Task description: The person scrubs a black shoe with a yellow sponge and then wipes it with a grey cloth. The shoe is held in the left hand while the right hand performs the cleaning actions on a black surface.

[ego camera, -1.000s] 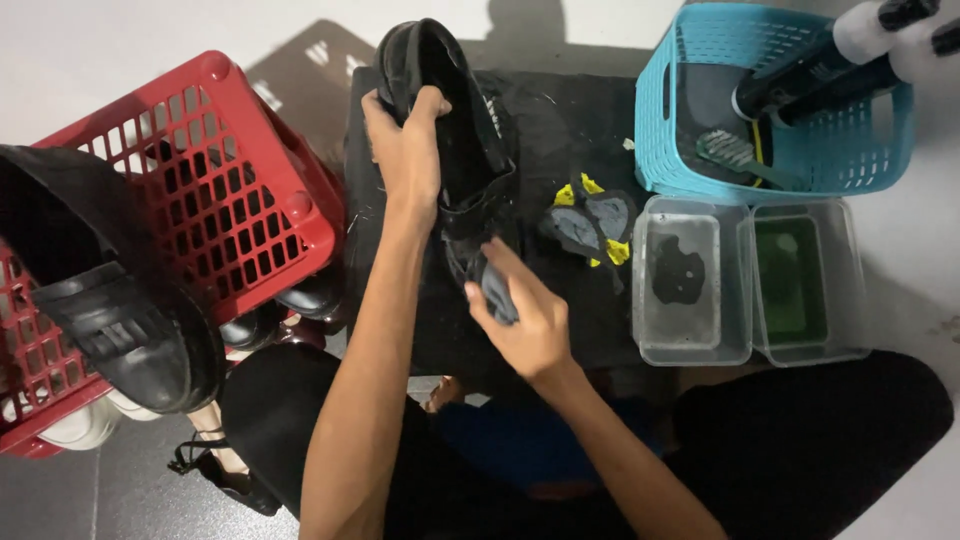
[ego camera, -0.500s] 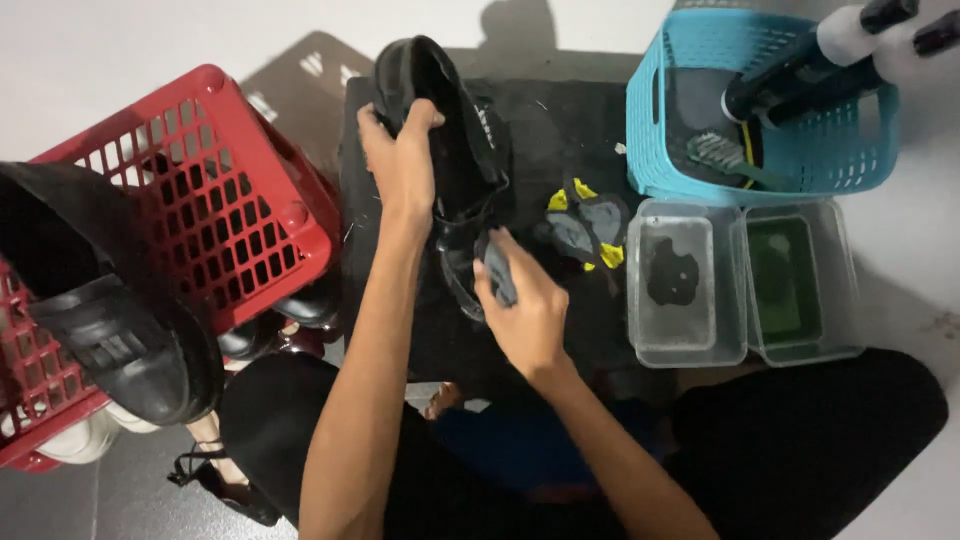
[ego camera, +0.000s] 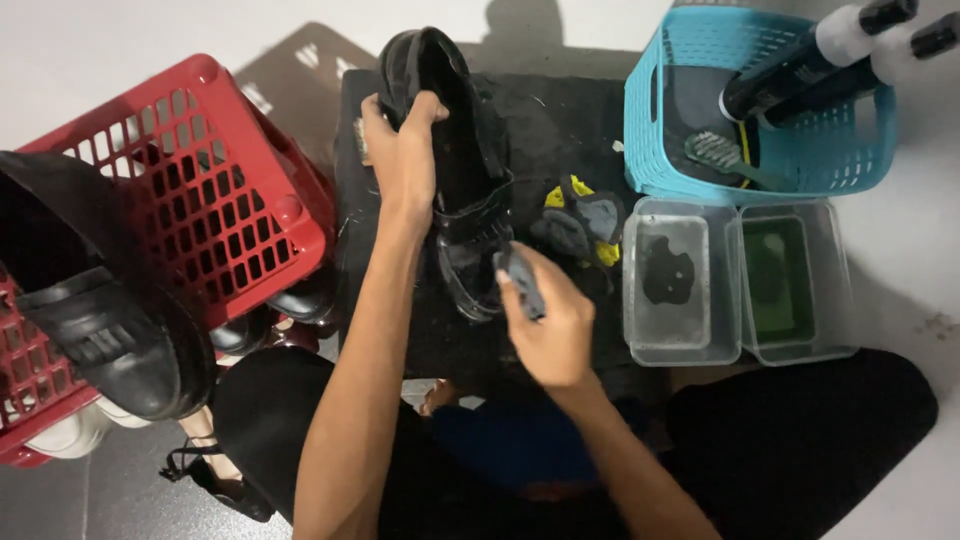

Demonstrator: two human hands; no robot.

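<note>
My left hand [ego camera: 402, 160] grips a black strapped shoe [ego camera: 462, 170] by its opening and holds it toe-down over a black mat [ego camera: 555, 110]. My right hand [ego camera: 548, 325] pinches a small dark grey cloth [ego camera: 521, 280] right beside the shoe's glossy toe. A crumpled grey and yellow cloth [ego camera: 583, 220] lies on the mat just right of the shoe.
A red basket [ego camera: 215, 205] at the left holds a black shoe [ego camera: 95, 300]; more shoes lie beneath it. A blue basket [ego camera: 655, 120] at the upper right holds bottles and a brush. Two clear tubs [ego camera: 735, 280] stand below it, one with a dark lump, one with green liquid.
My right hand with the small cloth has slid down and slightly right along the shoe's toe. My left hand has kept its grip on the shoe.
</note>
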